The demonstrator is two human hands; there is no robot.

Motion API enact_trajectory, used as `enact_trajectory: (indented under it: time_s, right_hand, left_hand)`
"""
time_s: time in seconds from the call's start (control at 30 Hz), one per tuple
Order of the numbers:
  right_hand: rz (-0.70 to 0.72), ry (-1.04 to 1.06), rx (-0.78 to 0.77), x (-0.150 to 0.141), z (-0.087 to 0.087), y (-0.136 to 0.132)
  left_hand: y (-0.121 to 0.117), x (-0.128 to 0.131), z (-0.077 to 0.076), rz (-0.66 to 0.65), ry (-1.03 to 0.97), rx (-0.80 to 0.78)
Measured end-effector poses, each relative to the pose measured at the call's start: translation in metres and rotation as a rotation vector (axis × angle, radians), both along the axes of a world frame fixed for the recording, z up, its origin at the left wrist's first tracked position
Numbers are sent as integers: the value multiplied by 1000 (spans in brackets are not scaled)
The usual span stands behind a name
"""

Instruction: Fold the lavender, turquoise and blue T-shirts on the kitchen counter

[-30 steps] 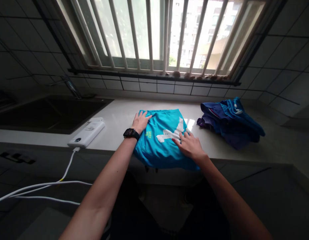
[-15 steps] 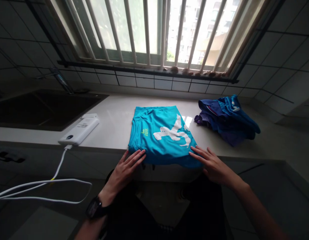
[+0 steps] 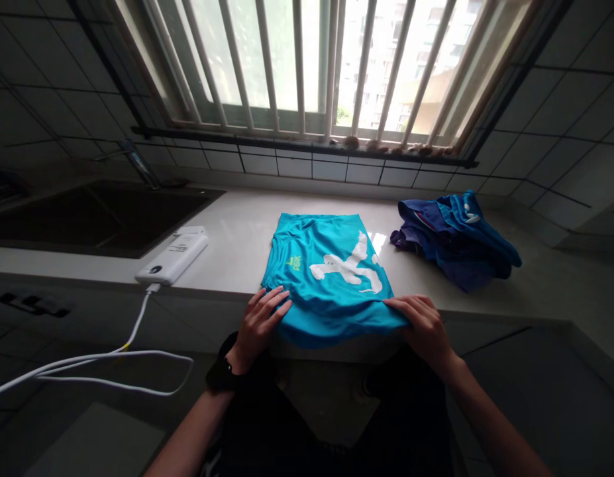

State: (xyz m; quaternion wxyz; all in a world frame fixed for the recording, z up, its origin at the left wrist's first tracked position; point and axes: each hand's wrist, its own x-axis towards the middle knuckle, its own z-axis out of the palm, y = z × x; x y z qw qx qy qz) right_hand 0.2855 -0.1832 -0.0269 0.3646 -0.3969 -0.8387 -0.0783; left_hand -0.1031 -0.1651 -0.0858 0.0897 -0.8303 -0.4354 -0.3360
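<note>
Two hands (image 3: 259, 324) (image 3: 423, 328), one shirt (image 3: 331, 278), one clothes pile (image 3: 453, 238)

I log: ITEM turquoise shirt (image 3: 307, 301) | MARKINGS large white winged print, small yellow-green logo | STATE lying flat, upper part smooth, near hem slightly rumpled | POSE roughly rectangular outline, slightly skewed | LOCATION white countertop (image 3: 237, 232), near hem overhanging front edge

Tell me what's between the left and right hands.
In the head view, the lower part of the teal shirt lies between the left hand and the right hand, and both hands touch it.
</note>
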Motion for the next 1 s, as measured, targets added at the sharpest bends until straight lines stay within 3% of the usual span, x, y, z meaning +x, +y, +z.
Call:
enact_trajectory:
  time_s: [0.2,0.33,0.47,0.57,0.63,0.73,0.87,1.0]
  right_hand:
    - [91,136,-17,-1,40,-18]
    - [74,205,-101,1,77,-15]
    - [-68,258,-193,-9,110,48]
    - [-301,233,-260,-25,119,109]
    - [-401,158,-301,-37,114,136]
    - [-339,-8,-414,-56,90,145]
    - [-308,-261,-639,-77,46,131]
    - [-390,-353,-658,-85,22,123]
  left_hand:
    - [-21,-10,39,-98,-267,-191]
    - [-22,-11,81,32,-343,-294]
    - [23,2,127,228,-416,-288]
    - [76,14,145,329,-432,-287]
    - [104,21,146,406,-378,-278]
    - [125,30,130,359,-208,-272]
    - [126,45,98,152,33,-402]
    - [124,55,77,262,197,-447]
